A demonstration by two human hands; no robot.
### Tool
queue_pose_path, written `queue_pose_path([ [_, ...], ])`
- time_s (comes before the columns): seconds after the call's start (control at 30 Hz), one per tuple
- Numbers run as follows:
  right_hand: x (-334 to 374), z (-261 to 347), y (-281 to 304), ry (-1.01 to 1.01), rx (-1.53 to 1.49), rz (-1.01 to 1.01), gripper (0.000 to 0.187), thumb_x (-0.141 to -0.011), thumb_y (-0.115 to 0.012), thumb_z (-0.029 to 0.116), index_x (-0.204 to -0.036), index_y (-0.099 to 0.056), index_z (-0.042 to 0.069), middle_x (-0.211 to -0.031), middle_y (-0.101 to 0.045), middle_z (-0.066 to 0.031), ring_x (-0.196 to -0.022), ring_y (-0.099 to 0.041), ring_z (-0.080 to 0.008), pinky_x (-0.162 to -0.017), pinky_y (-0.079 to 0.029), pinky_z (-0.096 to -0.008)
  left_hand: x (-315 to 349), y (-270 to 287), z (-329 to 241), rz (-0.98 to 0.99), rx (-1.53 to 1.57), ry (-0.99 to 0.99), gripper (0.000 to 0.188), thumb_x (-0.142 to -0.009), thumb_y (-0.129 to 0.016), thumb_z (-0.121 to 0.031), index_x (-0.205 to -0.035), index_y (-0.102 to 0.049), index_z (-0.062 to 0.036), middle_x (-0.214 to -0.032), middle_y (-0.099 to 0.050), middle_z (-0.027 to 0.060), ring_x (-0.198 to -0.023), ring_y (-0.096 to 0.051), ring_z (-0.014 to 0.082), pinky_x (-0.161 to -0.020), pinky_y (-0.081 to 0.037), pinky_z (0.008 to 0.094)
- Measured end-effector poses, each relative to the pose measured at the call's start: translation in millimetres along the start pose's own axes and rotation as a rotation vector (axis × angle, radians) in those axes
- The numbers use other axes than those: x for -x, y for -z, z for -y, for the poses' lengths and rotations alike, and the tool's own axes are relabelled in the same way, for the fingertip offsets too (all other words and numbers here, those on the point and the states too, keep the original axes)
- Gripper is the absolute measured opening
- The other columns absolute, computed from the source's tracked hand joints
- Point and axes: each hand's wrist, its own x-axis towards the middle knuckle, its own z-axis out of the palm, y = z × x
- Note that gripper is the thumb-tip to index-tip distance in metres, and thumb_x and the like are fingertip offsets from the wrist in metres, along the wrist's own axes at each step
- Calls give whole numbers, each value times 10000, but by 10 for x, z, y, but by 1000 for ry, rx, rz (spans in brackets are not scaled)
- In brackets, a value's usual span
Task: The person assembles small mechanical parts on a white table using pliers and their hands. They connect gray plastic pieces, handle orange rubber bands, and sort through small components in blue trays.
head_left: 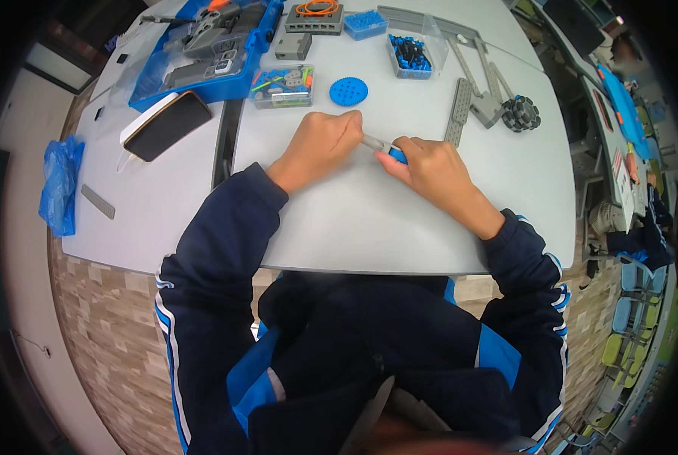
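Over the middle of the white table [354, 235], a slim light-grey bar [373, 142] spans the gap between my hands. My left hand [320, 145] is closed round its left end. The fingers and thumb of my right hand [436, 168] pinch its other end, along with a small blue part [397, 155]. How the bar and blue part are joined is hidden by my fingers. Just beyond my left hand lies a flat round blue gear [348, 92]. To the right of my right hand rests a long grey perforated beam [458, 112].
Far left stands a blue case [191, 87] of grey parts. Near it lie a phone [168, 127] and a grey strip [98, 201]. Small-parts boxes [282, 98] [415, 72] line the back. A grey frame with a dark wheel [521, 114] sits right.
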Motion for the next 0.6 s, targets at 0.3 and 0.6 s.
queue_pose_path([
  [0.3,152,-152,292,-306,-208,144,333,-909,-722,292,-793,-648,-11,-570,-580,-169,-481,-577,-336,-473,-454,-383,6,253,185,-66,737,579,432,-1045,-317,-371,-710,-376,-105,-510,-271,-32,-434,-280,76,-442,-205,257],
  [0.6,27,-90,282,-145,-59,-2,330,-815,-797,279,-949,-681,1,-767,-615,-110,-610,-617,-271,-542,-484,-341,-58,-41,-121,138,852,580,406,-1071,-326,-344,-830,-470,-51,-556,-311,-15,-486,-311,93,-486,-260,272],
])
